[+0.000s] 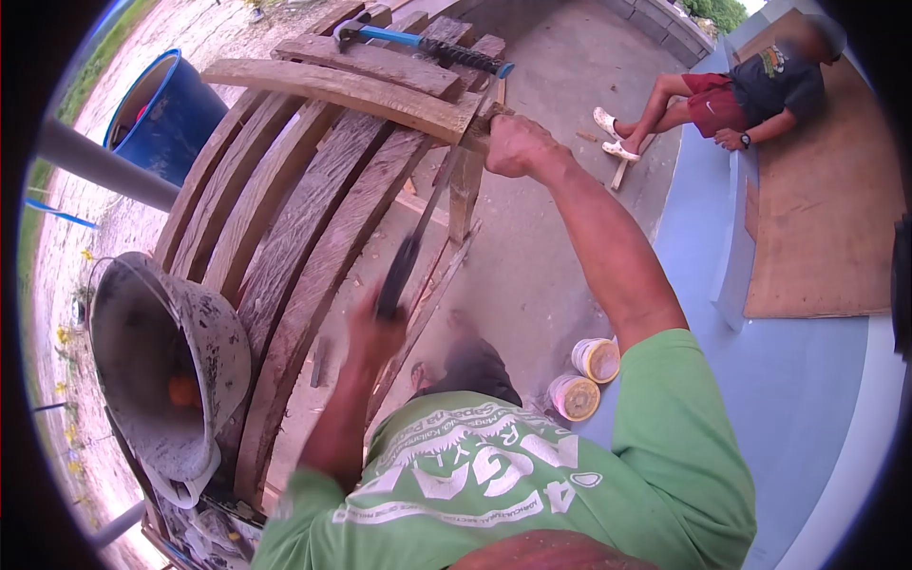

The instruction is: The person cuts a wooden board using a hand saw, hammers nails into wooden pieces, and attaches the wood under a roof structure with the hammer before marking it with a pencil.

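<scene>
My left hand (376, 328) is closed around the dark handle of a handsaw (434, 201), slightly smeared by motion. The saw's blade runs up to the end of a wooden board (342, 92) that lies across a slatted wooden bench (328, 185). My right hand (521, 147) grips that board's end, just to the right of the blade. Whether the teeth are inside a cut cannot be made out. A hammer (418, 43) with a blue and black handle rests on the slats beyond the board.
On the left are a mortar-stained bucket (214, 351) and a blue drum (157, 119). Two small tubs (575, 397) stand on the concrete floor (532, 256). A seated person (750, 95) is at the upper right, by a plywood sheet (826, 209). Wood scraps lie underfoot.
</scene>
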Motion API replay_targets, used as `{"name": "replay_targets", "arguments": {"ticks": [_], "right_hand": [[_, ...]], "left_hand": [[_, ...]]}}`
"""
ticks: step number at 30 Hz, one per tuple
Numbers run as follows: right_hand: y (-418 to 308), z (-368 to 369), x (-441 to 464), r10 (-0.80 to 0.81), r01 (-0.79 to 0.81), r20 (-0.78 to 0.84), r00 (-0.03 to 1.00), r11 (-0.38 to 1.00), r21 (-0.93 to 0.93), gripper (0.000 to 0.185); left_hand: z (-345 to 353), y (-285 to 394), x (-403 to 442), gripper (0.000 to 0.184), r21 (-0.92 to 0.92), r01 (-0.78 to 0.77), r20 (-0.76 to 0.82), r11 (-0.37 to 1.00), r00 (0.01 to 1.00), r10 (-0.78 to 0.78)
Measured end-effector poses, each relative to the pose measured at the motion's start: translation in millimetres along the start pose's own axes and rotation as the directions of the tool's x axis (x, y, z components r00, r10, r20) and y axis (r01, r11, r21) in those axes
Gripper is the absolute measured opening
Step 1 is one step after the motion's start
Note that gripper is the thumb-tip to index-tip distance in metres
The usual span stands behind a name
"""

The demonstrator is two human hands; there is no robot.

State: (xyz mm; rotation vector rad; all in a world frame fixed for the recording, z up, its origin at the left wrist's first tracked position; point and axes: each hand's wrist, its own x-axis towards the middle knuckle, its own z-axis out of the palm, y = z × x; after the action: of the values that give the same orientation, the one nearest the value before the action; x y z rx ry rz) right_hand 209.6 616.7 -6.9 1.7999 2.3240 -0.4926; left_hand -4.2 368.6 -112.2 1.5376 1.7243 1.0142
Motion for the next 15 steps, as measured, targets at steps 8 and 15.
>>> {"name": "replay_targets", "arguments": {"ticks": [8,15], "right_hand": [[-1,-5,-3,0.027,-0.027,0.021,0.999,0.999,-0.033,0.037],[-5,-9,-5,0.02,-0.02,-0.001,1.0,1.0,-0.006,0.038]], "left_hand": [[39,-11,48,0.04,0.023,-0.039,-0.053,0.999,0.998,0.041],[6,-12,-20,0.034,0.026,-0.119,-0.106,0.993,0.987,0.121]]}}
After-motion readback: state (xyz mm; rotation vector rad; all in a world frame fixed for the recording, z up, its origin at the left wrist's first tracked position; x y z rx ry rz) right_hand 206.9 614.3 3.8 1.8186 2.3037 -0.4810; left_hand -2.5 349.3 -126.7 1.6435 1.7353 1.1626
